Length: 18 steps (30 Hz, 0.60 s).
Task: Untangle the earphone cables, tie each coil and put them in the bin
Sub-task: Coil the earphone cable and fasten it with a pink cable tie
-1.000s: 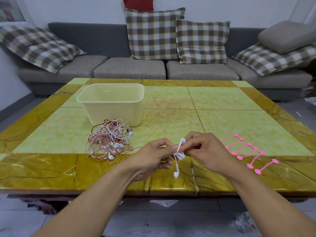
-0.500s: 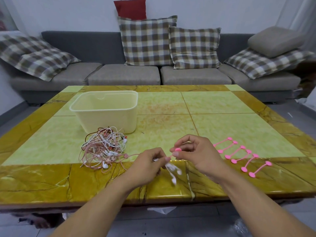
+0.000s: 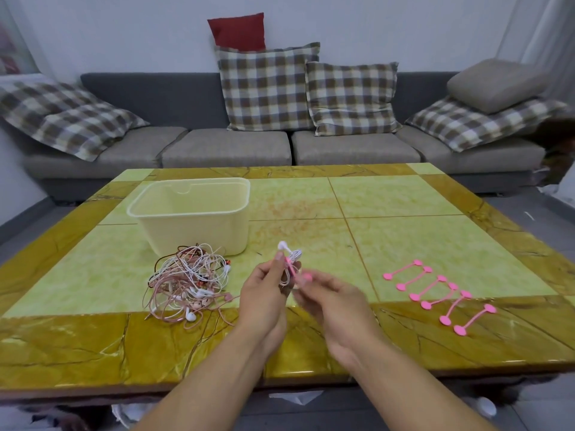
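— Two hands up over the near edge of the table (image 3: 404,213). What has each got?

— My left hand (image 3: 264,293) has its fingers curled round a small white earphone coil (image 3: 291,259), held upright, one earbud poking out at the top. A pink tie (image 3: 298,273) runs across the coil. My right hand (image 3: 329,301) is just beside it, fingers bent toward the tie's round end, but that hand is blurred, so I cannot tell whether it really pinches the tie.

— And the rest of the cables?

— A tangled heap (image 3: 189,284) of white and pink earphone cables lies to the left of my left hand, on the table, with one pink strand trailing toward my wrist.

— The bin?

— The cream bin (image 3: 193,216) stands just behind the heap, farther from me, touching or nearly touching it.

— Any more ties?

— Six spare ties (image 3: 435,293) lie in a slanted row on the right side of the table, well apart from my hands. Beyond the table there is a grey sofa (image 3: 224,147) with checked cushions (image 3: 267,88).
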Motion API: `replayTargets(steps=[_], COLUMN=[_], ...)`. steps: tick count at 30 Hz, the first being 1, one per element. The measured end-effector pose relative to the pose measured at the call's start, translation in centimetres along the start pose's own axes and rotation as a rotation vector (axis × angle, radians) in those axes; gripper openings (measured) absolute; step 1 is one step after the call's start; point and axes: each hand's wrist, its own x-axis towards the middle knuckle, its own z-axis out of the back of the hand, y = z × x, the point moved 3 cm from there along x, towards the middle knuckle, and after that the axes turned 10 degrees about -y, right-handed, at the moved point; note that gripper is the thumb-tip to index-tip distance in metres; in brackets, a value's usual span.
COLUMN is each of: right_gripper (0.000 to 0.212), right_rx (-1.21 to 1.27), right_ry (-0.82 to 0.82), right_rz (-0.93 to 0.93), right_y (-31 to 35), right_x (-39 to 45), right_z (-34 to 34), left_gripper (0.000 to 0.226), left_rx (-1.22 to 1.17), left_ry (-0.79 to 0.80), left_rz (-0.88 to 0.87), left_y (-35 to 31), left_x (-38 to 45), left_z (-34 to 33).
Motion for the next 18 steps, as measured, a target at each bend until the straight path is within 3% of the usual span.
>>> replayTargets(steps=[2,4,12,18], right_gripper=[0.013,0.015,0.02,0.036], right_rx=[0.062,0.054,-0.153,-0.317], right_ry=[0.091,0.092,-0.012,-0.049], right_rz=[-0.242,-0.258,-0.069,0.21], right_y=[-0.8,-0.5,0.2,1.4], right_x=[-0.3,0.0,0.1,-0.1], right_z=[-0.5,-0.5,0.7,0.4], left_gripper=[0.019,0.024,0.047,0.027], left_rx=[0.069,0.141,0.333,0.431], left_ry=[0.052,0.115,0.289,0.31], left_rz=[0.054,0.028,-0.142,-0.242], left_y=[0.0,-0.1,-0.9,-1.7], left_x=[-0.1,-0.1,-0.5,-0.1], left_z=[-0.1,-0.2,-0.5,0.2])
